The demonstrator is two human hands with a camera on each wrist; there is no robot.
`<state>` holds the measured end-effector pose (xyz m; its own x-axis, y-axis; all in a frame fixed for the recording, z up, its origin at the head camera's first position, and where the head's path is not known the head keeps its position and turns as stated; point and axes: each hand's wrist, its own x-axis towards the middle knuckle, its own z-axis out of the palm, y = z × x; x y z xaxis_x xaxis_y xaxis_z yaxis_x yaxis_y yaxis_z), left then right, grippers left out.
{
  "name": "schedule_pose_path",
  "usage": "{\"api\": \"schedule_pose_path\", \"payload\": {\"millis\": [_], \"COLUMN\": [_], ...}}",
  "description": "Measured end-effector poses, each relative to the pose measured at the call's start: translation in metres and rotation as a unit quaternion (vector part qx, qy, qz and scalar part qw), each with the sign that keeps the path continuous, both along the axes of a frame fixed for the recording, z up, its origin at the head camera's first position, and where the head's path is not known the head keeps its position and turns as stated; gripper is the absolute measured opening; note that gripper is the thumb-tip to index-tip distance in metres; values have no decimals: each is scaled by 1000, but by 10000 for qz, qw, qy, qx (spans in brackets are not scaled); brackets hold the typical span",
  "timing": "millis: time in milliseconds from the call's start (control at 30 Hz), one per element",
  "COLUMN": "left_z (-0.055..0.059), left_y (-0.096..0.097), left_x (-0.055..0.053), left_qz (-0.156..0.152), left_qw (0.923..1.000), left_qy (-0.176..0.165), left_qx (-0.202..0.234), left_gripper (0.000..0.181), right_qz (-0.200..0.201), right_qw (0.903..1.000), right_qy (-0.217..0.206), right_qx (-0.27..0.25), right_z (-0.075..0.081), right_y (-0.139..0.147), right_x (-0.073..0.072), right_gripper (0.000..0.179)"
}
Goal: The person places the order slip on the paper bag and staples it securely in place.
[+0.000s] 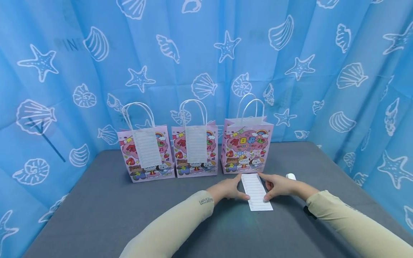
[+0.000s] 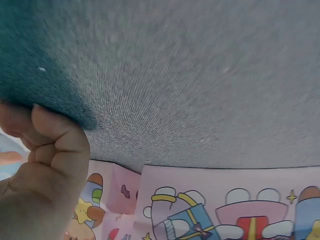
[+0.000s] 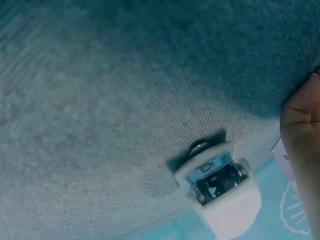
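Observation:
A white lined paper strip (image 1: pixel 257 191) lies between both hands, in front of the rightmost pink gift bag (image 1: pixel 246 150). My left hand (image 1: pixel 227 188) holds its left edge, thumb near the lower part and fingers by the top corner. On the opposite edge, my right hand (image 1: pixel 280 185) grips it the same way. The strip's top end meets the bag's base in the head view. The left wrist view shows the left hand (image 2: pixel 52 160) with bent fingers beside the printed bags; the paper is hidden there. Only part of the right hand (image 3: pixel 302 120) enters the right wrist view.
Two more pink gift bags, one at far left (image 1: pixel 167 170) and one in the middle (image 1: pixel 177 154), stand upright with lined sheets on their fronts. A white device with an open cavity (image 3: pixel 232 212) lies behind the right wrist. The grey table (image 1: pixel 106 215) meets a blue seashell curtain (image 1: pixel 193 46).

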<state>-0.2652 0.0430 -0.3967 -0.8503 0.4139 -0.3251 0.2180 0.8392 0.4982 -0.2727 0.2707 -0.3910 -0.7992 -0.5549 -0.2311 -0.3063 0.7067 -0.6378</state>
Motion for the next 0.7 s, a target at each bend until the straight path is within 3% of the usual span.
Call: {"api": "schedule_pose_path", "payload": {"millis": [167, 367, 533, 700], "left_z": [-1, -1, -3, -4], "left_y": [10, 22, 25, 24], "left_x": [-2, -5, -6, -4], "left_qz": [110, 80, 226, 360], "left_qw": [9973, 9847, 9798, 9841], "left_qy": [366, 942, 896, 704], "left_qx": [-629, -1462, -1773, -1592], "left_gripper": [94, 96, 96, 96], "right_qz": [-71, -44, 13, -16], "right_qw": [9998, 9992, 9988, 9985], "right_qy": [35, 193, 272, 408], "right_qx": [168, 354, 396, 367], "right_z": [-2, -1, 0, -4], "right_y": [-2, -2, -5, -5], "right_x": [-2, -9, -9, -4], "right_gripper": [98, 93, 87, 80]}}
